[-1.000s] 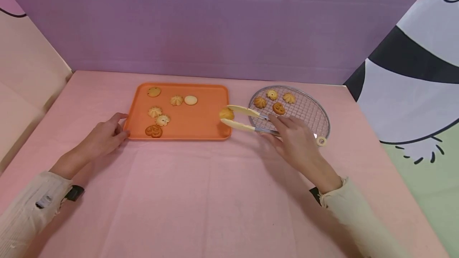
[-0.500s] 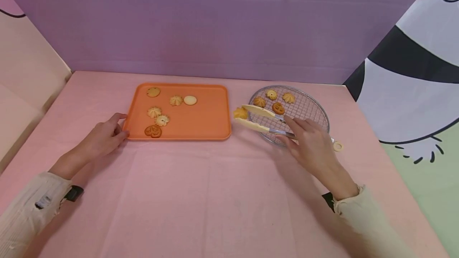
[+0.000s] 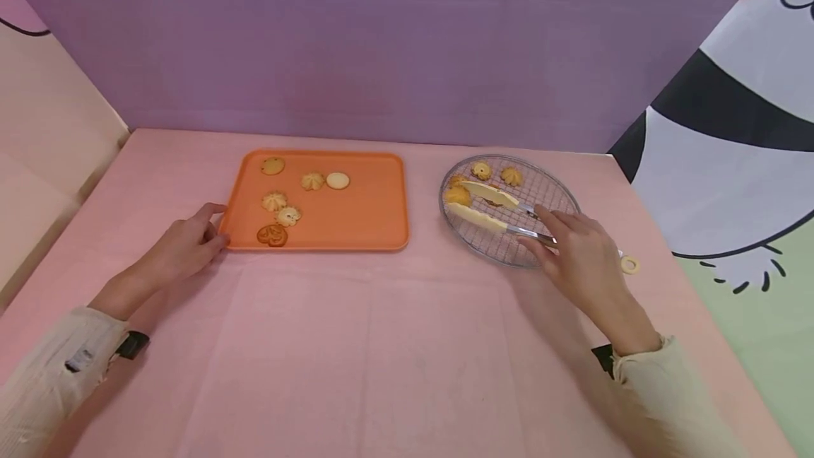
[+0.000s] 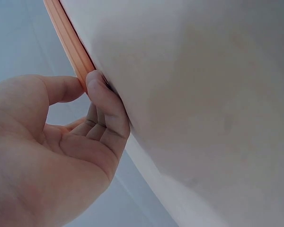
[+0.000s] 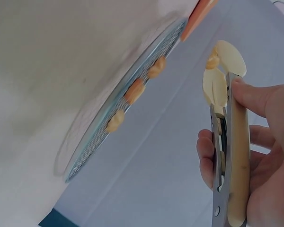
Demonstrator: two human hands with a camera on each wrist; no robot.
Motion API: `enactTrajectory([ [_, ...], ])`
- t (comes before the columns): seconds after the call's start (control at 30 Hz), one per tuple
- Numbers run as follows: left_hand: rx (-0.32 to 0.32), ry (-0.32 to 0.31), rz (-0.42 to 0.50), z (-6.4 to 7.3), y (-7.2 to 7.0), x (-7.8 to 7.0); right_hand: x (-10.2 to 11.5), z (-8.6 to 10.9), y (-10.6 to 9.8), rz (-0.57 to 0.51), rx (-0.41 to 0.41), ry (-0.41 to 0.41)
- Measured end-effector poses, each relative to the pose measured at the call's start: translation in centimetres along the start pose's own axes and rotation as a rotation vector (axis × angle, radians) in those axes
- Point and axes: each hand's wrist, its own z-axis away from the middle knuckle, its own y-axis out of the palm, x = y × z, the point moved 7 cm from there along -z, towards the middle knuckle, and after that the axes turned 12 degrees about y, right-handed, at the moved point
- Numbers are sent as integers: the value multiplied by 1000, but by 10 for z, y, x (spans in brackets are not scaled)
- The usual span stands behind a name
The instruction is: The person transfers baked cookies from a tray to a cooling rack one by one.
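Observation:
In the head view my left hand [image 3: 187, 242] pinches the left edge of an orange tray [image 3: 375, 221], its thumb and curled fingers at the rim. My right hand [image 3: 585, 253] grips cream-tipped metal tongs [image 3: 478, 218]. Between the tong tips is a golden fluted cookie [image 3: 457, 196], over the left part of a round wire rack [image 3: 540, 193]. In the right wrist view this cookie [image 5: 212, 60] is clearly above the rack [image 5: 92, 142]. On the rack sit a ring-centred cookie [image 3: 481, 170] and a ridged cookie [image 3: 511, 175]. The tongs partly cover two browner ones.
Several cookies lie on the tray: a speckled round one [image 3: 273, 166], fluted ones [image 3: 312, 181], a smooth pale oval [image 3: 338, 181] and a brown pretzel-shaped one [image 3: 272, 235]. A purple wall [image 3: 407, 48] rises behind the pink-covered table [image 3: 356, 345].
My right hand has carried the cookie in the tongs rightward, from over the tray's right edge to over the rack's left part. My left hand stays at the tray's edge.

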Motion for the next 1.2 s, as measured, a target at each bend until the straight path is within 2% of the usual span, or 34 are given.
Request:
enactTrajectory([
  [0.3,-4,4,4,1,1,2,-27,-1,0,40,45,96],
  [0.6,0,-4,8,0,1,0,-50,-1,-4,60,26,124],
  [1.2,-1,4,9,1,-1,-1,-95,0,1,132,113,227],
])
